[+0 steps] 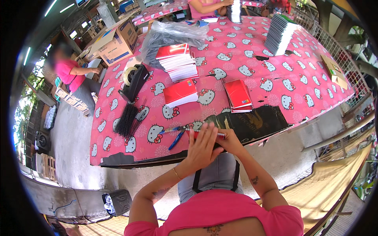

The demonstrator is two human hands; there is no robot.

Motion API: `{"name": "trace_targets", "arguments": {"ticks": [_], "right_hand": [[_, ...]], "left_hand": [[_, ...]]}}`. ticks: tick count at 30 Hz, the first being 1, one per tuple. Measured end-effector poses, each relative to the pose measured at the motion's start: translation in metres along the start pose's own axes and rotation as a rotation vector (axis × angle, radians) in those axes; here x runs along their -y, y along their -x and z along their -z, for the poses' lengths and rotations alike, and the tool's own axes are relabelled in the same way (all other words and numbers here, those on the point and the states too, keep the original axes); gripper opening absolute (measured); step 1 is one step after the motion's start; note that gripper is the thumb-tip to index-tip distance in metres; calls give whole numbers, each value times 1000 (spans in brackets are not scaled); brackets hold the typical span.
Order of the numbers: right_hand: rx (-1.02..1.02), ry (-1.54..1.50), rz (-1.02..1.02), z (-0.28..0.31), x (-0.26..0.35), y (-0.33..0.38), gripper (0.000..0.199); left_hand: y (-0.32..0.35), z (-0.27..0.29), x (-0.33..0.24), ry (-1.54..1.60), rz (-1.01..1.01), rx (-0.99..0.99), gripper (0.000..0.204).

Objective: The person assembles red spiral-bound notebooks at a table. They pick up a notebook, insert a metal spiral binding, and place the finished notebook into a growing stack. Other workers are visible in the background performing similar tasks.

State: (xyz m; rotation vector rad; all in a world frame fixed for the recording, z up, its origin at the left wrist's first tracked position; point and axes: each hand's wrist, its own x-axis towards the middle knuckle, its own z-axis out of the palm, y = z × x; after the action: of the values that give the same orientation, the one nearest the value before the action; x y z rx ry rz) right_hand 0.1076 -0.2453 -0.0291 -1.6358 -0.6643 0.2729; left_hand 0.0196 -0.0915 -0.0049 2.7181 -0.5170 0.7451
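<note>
Red-covered notebook [204,135], thin and held edge-on, sits between my hands at the lower middle of the frame, right over the near edge of the desk [299,74] with its pink cartoon-cat cloth. My left hand [202,147] lies flat across the top of it, fingers spread, and my right hand [228,142] pinches it from the far side, so both are pressed together on this one book.

Judging by the piles, I am partway through: a short stack of finished-looking red notebooks [238,95] rests just above my hands, a single thicker red book [180,93] lies to its left, and a taller pile of white page blocks with a red cover on top [177,61] waits further up. A bundle of black plastic binding combs [126,120] lies at the left, near a black tape dispenser [134,80].

My left hand hides most of the notebook, so I cannot tell whether its spine is bound. Blue-handled tool [176,139] beside my hands is too small to identify.
</note>
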Motion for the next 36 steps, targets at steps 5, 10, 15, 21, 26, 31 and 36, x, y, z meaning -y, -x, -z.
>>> {"name": "trace_targets", "arguments": {"ticks": [5, 10, 15, 21, 26, 31, 36], "right_hand": [[21, 203, 24, 22, 44, 2, 39], [132, -145, 12, 49, 47, 9, 38], [186, -392, 175, 59, 71, 4, 36], [69, -3, 421, 26, 104, -9, 21], [-49, 778, 477, 18, 116, -10, 22], [-120, 967, 470, -3, 68, -23, 21], [-143, 883, 327, -9, 69, -25, 20]], "left_hand": [[-33, 17, 20, 145, 1, -55, 28], [-37, 19, 25, 239, -23, -55, 18], [-44, 34, 13, 1321, 291, 4, 27], [-37, 27, 33, 1043, 222, -225, 38], [24, 62, 98, -77, 246, 8, 44], [34, 67, 80, 440, 680, 76, 42], [20, 60, 23, 1662, 1098, 133, 39]]}}
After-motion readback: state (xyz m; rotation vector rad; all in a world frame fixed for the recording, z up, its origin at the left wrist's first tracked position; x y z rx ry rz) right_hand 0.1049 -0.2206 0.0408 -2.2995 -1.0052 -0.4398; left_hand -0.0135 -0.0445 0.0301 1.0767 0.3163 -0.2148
